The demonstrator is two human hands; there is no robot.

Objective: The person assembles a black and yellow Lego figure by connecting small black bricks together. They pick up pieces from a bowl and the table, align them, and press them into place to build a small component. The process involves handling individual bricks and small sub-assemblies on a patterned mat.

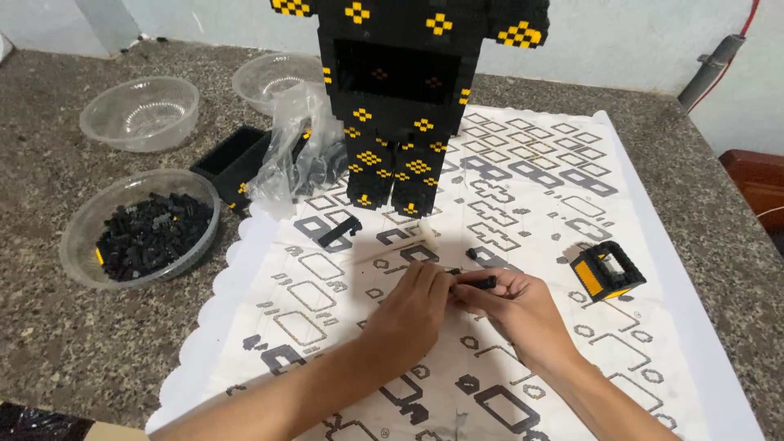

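plastic bowl [82, 224] at the bench's left edge, full of small black bricks [151, 233]. two clear bowls [140, 113] behind it look empty. mid-sheet [694, 327], left hand [408, 314] and right hand [514, 306] meet, fingers pinched narrow on a short black brick strip [478, 282] held between them, just above the sheet.

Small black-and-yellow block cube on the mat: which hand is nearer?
Right. The right hand lies just left of the black-and-yellow cube, apart from it. The left hand is farther left, beyond the right hand, both pinching a small black piece.
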